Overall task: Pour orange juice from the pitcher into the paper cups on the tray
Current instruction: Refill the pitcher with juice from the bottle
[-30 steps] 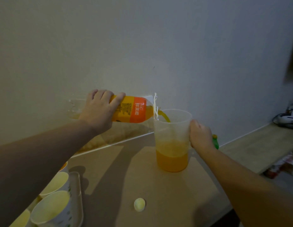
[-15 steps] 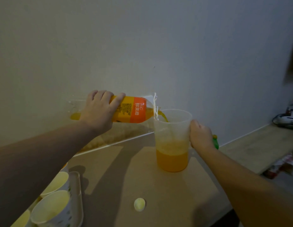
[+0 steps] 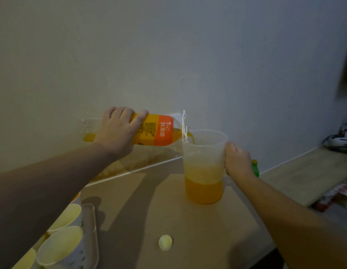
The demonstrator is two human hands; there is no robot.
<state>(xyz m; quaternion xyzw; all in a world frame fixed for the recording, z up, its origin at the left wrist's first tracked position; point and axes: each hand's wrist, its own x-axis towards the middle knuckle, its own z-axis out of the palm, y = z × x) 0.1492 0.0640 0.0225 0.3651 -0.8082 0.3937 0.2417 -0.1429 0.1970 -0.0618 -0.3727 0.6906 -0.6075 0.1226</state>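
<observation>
On the table point(image 3: 168, 220), the pitcher point(image 3: 204, 167) stands at centre, about a third full; the right hand point(image 3: 237, 161) grips its handle at 3 o'clock. The left hand point(image 3: 118, 133) wraps the tipped bottle point(image 3: 155, 130) at 9 o'clock of the pitcher. Paper cups point(image 3: 62, 247) on the tray point(image 3: 93, 239) sit at 7 o'clock, and a cap point(image 3: 165, 242) at 6.

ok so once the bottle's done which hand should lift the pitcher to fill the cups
Probably the right hand: it already grips the pitcher at its handle side. The left hand is busy holding the tilted juice bottle. The paper cups sit on the tray at the left, so it must reach across.
</observation>
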